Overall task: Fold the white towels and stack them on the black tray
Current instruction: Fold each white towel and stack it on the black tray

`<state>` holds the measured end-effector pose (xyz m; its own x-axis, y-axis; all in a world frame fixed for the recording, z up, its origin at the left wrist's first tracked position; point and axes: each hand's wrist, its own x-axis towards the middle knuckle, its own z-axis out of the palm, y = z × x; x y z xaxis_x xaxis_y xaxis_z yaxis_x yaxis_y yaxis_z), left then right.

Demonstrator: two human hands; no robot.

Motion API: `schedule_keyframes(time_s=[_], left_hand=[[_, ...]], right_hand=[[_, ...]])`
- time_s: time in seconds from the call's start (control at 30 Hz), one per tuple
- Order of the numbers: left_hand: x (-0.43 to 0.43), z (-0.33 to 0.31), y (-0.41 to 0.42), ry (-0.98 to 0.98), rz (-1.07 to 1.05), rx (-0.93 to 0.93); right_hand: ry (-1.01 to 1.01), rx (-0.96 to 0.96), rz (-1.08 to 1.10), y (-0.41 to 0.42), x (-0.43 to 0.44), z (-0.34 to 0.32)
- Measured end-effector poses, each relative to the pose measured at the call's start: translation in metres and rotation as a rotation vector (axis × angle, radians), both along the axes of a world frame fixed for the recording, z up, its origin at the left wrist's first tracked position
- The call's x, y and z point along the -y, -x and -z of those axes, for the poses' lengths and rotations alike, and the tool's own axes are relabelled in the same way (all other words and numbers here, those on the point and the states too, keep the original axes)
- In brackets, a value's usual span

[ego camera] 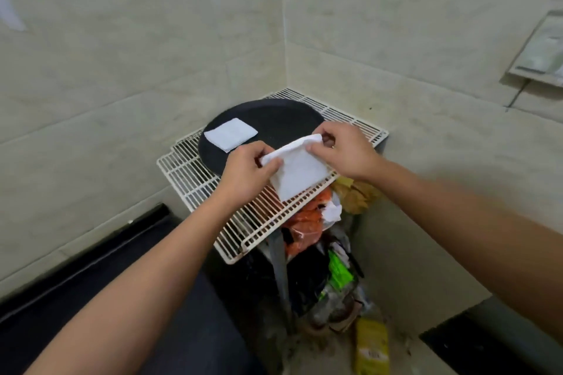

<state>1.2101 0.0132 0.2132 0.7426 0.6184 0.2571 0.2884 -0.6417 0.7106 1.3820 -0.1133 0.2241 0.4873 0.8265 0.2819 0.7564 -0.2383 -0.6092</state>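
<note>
Centrally in the frame, both hands pinch the top edge of a half-folded white towel (300, 175): the left hand (248, 173) grips its left corner between thumb and fingers, and the right hand (344, 151) pinches the right corner. The towel hangs over the near rim of the round black tray (280, 119), its lower edge reaching onto the white wire rack (213, 189) that carries the tray. A second, folded towel (230, 134) lies flat on the tray's left part, well apart from the held one.

Below the rack, lower centre, sits a jumble of packaging: an orange bag (304, 222), a green packet (339, 271) and a yellow packet (371, 347) with a pale label, its print too blurred to read. The rack and hands hide the tray's near edge and much of the jumble. At the upper right edge, a grey wall fixture (542, 52) is cut off by the frame, and what it is cannot be told.
</note>
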Motion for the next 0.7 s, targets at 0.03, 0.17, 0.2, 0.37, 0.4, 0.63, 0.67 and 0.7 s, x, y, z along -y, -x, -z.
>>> schedule_keyframes(time_s=[0.03,0.17,0.2,0.37,0.4,0.63,0.67,0.7], left_hand=[[-0.007,0.001,-0.003,0.059,-0.053,0.008],[-0.039,0.008,-0.007,0.270,-0.205,0.039],[-0.049,0.009,-0.009,0.326,-0.251,0.058],[-0.093,0.021,-0.018,0.498,-0.411,0.078],[-0.104,0.026,-0.021,0.520,-0.434,0.065],[-0.150,0.055,-0.046,0.351,-0.446,-0.228],[-0.152,0.057,-0.048,0.267,-0.437,-0.290],[-0.154,0.060,-0.049,0.187,-0.437,-0.343]], right_hand=[[0.004,-0.067,-0.027,-0.008,-0.016,-0.001],[0.032,-0.199,-0.116,-0.026,-0.071,0.006],[0.042,-0.233,-0.146,-0.029,-0.087,0.009],[0.103,-0.328,-0.162,-0.032,-0.145,0.028],[0.126,-0.330,-0.153,-0.033,-0.157,0.033],[0.355,-0.186,-0.058,-0.047,-0.211,0.066],[0.380,-0.153,-0.057,-0.049,-0.213,0.069],[0.403,-0.113,-0.057,-0.050,-0.216,0.071]])
